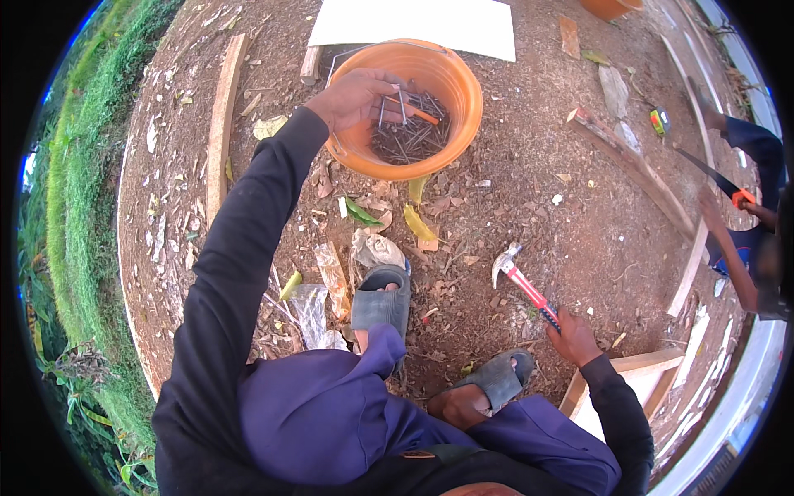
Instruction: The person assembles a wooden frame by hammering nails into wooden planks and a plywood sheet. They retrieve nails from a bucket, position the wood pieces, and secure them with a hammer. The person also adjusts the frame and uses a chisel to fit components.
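Right hand: my right hand (572,337) is clamped on the hammer (521,283) handle, its head resting on the dirt just beside my sandals (382,299).
Left hand: my left hand (357,97) reaches into the orange bucket (451,78), fingers pinched together on nails (409,136).
Beyond: a white sheet (413,23) lies behind the bucket.
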Demonstrator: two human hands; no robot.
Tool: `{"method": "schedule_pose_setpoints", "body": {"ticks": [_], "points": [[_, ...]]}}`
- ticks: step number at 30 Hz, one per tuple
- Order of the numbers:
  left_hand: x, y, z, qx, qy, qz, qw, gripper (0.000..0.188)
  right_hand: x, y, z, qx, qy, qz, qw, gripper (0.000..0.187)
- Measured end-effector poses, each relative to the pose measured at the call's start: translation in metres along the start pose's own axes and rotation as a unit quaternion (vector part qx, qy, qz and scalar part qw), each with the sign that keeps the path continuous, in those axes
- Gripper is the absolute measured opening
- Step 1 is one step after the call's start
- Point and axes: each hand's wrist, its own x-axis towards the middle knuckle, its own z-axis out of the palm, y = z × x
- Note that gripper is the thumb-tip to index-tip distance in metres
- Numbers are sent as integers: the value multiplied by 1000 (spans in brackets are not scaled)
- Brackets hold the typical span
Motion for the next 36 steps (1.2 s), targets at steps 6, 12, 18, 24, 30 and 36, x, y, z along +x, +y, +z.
{"method": "schedule_pose_setpoints", "body": {"ticks": [6,12,18,24,30,36], "points": [[-4,-8,-11,-19,23,-5,1000,16,-2,-6,3,-5,9,-7,1000,33],[13,-10,-29,47,31,9,998,16,-4,0,10,-12,9,-11,1000,33],[-9,-26,-69,12,126,31,991,26,11,-8,3,-17,-16,-17,1000,35],[2,-18,-88,-140,162,94,972,23,-3,11,4,0,5,11,1000,33],[1,-27,-151,-292,227,107,923,16,0,17,3,9,7,1,1000,33],[-25,-59,-182,-325,336,90,879,22,15,-4,-6,-16,-36,9,999,35]]}}
